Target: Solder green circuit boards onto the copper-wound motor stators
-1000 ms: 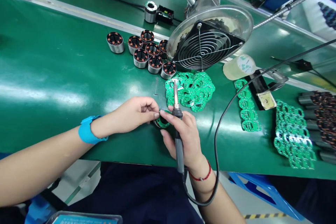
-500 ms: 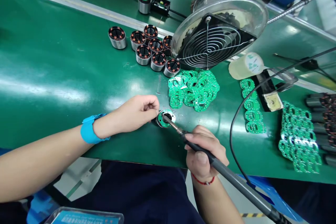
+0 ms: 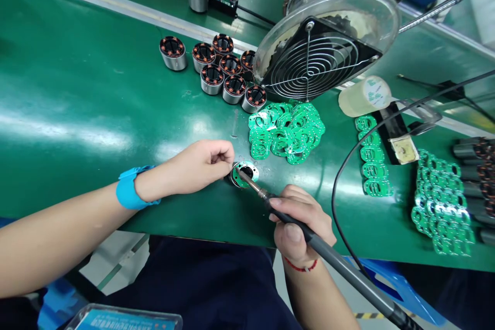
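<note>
A soldering iron is gripped in my right hand, fingers wrapped round its dark handle. Its metal tip slants up-left onto a round green circuit board, which sits on a motor stator near the front of the bench. My left hand is closed, thumb and forefinger pinched at the board's left edge. Whatever lies in that pinch is too small to make out. Just beyond the board lies a heap of loose green ring-shaped boards.
Several bare stators with copper windings stand behind the heap. A fume extractor fan overhangs the back. At right are a tape roll, a sponge holder, panels of boards and the iron's cable.
The iron's tip has shifted slightly left on the board. At the back, the stator with a green ring and the black box beside it have moved left. My left hand stays put.
</note>
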`<state>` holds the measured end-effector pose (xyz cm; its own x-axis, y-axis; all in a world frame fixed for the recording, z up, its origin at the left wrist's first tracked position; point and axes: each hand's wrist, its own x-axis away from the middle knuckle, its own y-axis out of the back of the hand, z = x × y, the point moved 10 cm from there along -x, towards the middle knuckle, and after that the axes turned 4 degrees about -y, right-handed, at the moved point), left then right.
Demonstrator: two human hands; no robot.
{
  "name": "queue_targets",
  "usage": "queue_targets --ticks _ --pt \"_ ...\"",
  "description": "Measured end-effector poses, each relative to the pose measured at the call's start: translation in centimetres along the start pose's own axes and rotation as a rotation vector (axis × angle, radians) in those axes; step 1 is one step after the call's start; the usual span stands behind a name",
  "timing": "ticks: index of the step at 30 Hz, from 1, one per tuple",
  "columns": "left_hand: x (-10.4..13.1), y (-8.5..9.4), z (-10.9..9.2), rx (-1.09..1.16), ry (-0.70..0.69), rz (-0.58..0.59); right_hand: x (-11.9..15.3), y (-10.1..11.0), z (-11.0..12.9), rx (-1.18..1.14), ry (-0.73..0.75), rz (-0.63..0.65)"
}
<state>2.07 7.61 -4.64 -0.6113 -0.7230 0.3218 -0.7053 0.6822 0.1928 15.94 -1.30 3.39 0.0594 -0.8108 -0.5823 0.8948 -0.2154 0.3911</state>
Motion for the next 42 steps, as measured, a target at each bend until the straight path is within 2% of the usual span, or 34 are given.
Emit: queue_targets --ticks 5,8,11,14,19,21,23,24,26,28,29,30,32,34,36,38,39,40,42 --pt "-0.1 0.0 -0.1 -0.015 -0.014 -0.001 0.3 0.1 -0.1 -0.005 0.01 -0.009" --pt "0.0 0.0 -0.2 -0.02 -0.034 -0.008 0.0 -0.4 -1.0 0.043 -0.071 0.006" --pt "0.0 0.0 -0.4 -0.029 -0.065 -0.012 -0.7 -2.4 -1.8 0.143 -0.157 0.145" --pt "0.0 -0.1 -0.4 -0.063 -0.078 -0.011 -1.2 -4.5 -2.0 0.229 -0.184 0.299" --pt "0.3 0.1 -0.7 -0.149 -0.097 0.004 -1.5 -5.0 -1.8 0.264 -0.17 0.331" --pt "0.6 0.8 -1.4 -0.213 -0.162 -0.06 -1.3 -4.4 -1.7 0.26 -0.143 0.293" --pt "1.2 1.0 -3.2 -0.325 -0.325 -0.131 -1.2 -2.9 -1.9 0.227 -0.148 0.179" --pt "1.5 0.4 -4.2 -0.408 -0.432 -0.131 -1.1 -1.9 -2.1 0.199 -0.161 0.094" --pt "2.2 -2.0 -5.5 -0.626 -0.613 -0.046 -0.8 0.0 -2.8 0.133 -0.201 -0.078" --pt "2.5 -3.9 -5.5 -0.847 -0.67 0.041 -0.6 1.0 -3.5 0.106 -0.241 -0.172" --pt "2.5 -4.0 -5.2 -0.939 -0.652 0.05 -0.6 0.9 -3.8 0.128 -0.257 -0.169" --pt "2.5 -3.5 -4.9 -1.014 -0.608 0.036 -0.7 0.5 -4.0 0.175 -0.269 -0.131" --pt "3.0 -0.9 -4.2 -1.136 -0.458 -0.027 -1.0 -0.9 -4.4 0.305 -0.268 0.005" --pt "4.1 3.3 -3.5 -1.263 -0.237 -0.106 -1.1 -2.3 -4.9 0.417 -0.265 0.141" --pt "5.9 8.0 -3.4 -1.377 0.0 -0.205 -1.1 -3.1 -5.3 0.467 -0.276 0.211" --pt "7.7 12.2 -4.6 -1.392 0.151 -0.413 -1.3 -3.3 -5.5 0.482 -0.279 0.218" --pt "8.0 13.3 -5.2 -1.371 0.177 -0.48 -1.4 -3.3 -5.4 0.482 -0.268 0.212" --pt "7.7 13.7 -5.6 -1.34 0.167 -0.507 -1.5 -3.4 -5.2 0.483 -0.247 0.202" --pt "5.3 12.5 -5.7 -1.293 0.07 -0.436 -1.6 -3.5 -4.8 0.489 -0.198 0.193"
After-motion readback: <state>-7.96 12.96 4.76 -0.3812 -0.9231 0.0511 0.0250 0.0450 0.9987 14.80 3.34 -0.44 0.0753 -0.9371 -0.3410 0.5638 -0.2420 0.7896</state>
